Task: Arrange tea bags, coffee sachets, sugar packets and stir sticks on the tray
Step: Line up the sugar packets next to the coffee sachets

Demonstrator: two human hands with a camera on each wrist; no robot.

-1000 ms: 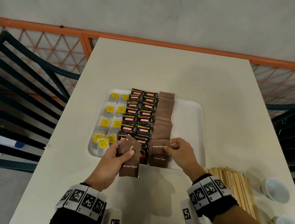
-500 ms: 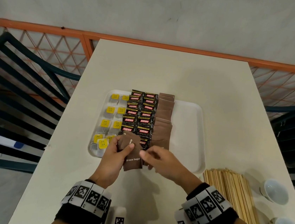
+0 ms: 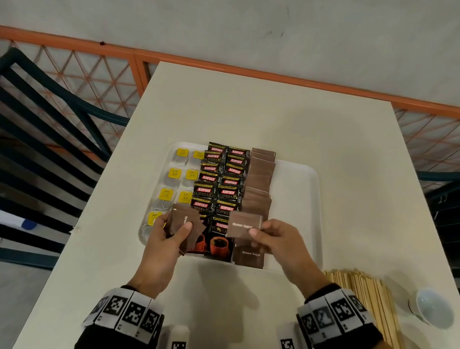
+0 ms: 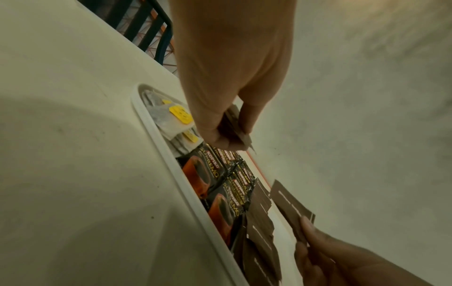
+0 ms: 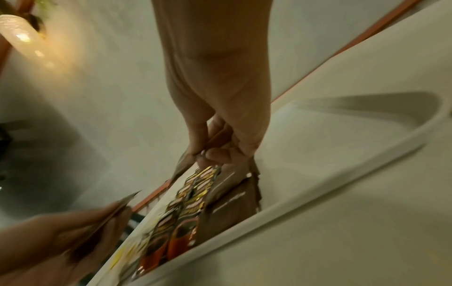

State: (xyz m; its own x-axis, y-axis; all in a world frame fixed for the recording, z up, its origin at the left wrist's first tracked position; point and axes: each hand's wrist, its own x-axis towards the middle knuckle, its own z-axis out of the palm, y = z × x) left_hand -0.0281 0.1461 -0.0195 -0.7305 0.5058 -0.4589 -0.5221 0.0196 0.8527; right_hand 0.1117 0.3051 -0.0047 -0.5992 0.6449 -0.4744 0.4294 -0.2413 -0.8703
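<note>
Head cam: my right hand (image 3: 274,241) now pinches one sugar pkt (image 3: 244,225), freshly pulled from the stack gripped in my left hand (image 3: 165,237), above the tray (image 3: 314,212)'s sugar column; placing it comes next, I reckon.

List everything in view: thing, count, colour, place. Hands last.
tray: one, white, centre of the table.
tea bags: two columns, yellow tags, tray's left part.
coffee sachets: two columns, black and red, tray's middle.
sugar packets: one overlapping column, brown, right of the coffee.
stir sticks: one pile, pale wood, on the table right of the tray.
cups: two, white, table's right edge.
table: one, cream.
chairs: two, dark, either side.
left hand: holds a bunch of brown packets.
right hand: pinches one brown packet above the column.
</note>
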